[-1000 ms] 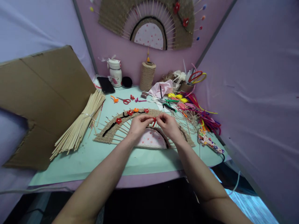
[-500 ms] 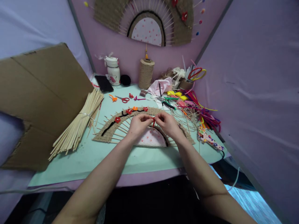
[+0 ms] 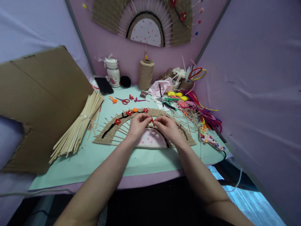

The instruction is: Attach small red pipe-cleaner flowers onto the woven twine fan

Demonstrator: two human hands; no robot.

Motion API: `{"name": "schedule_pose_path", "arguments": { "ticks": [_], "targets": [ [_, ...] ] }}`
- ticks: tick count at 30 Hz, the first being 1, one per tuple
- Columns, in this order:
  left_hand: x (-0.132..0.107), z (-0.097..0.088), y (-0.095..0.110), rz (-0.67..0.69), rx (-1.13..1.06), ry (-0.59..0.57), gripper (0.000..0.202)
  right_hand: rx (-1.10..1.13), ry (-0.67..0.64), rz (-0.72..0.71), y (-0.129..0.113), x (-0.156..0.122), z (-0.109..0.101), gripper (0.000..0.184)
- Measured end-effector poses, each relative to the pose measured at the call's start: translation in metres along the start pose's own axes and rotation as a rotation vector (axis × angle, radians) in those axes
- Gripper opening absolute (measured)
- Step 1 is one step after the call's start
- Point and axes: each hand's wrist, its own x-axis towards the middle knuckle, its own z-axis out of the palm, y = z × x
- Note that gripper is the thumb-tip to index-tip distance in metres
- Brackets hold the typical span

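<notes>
1. Now pinching a small red piece (image 3: 152, 121) with the left hand (image 3: 138, 124), thumb and fingertips pressed together on its left side.
2. Likewise gripping the same red piece from the right with the right hand (image 3: 166, 128), fingertips closed on it, both hands nearly touching.
3. Holding that red piece just above the inner arc of a woven jute fan (image 3: 109, 135), near its pink dotted centre (image 3: 150, 142); cannot tell whether it touches the weave.
4. Working over that fan, laid flat on the pale green tabletop (image 3: 94, 160), with a black cord and red and orange flowers (image 3: 118, 121) along its left curve.
5. Left of the fan, a tied bundle of wooden sticks (image 3: 77, 128), resting partly on a large cardboard sheet (image 3: 44, 91).
6. At the back, near the wall: a white bottle (image 3: 113, 72), a dark phone (image 3: 103, 85), a spool of twine (image 3: 145, 74), and closer in, red-handled scissors (image 3: 124, 100).
7. To the right, a heap of coloured pipe cleaners (image 3: 204, 117), green-handled pliers (image 3: 171, 104) and a patterned glue gun (image 3: 210, 142) near the tabletop edge.
8. Up on the pink wall, another fan (image 3: 145, 18) of the same shape.
</notes>
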Motion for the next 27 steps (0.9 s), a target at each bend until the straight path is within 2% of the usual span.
{"name": "schedule_pose_path", "arguments": {
  "ticks": [3,12,21,24,27],
  "targets": [
    [0.000,0.000,-0.001,0.024,0.019,-0.019,0.020,-0.015,0.012,-0.015,-0.003,-0.003,0.002,0.016],
    [0.005,-0.001,-0.009,0.072,0.068,-0.012,0.016,-0.323,0.038,-0.227,-0.005,-0.006,0.000,0.010],
    [0.000,0.004,-0.001,-0.074,-0.117,-0.062,0.022,-0.644,0.180,-0.500,0.005,-0.009,0.005,0.019],
    [-0.001,0.005,0.000,-0.088,-0.156,-0.066,0.023,-0.672,0.196,-0.530,0.008,-0.009,0.006,0.022],
    [-0.002,0.005,0.001,-0.094,-0.150,-0.121,0.027,-0.618,0.230,-0.519,0.009,-0.010,0.005,0.023]
  ]
}}
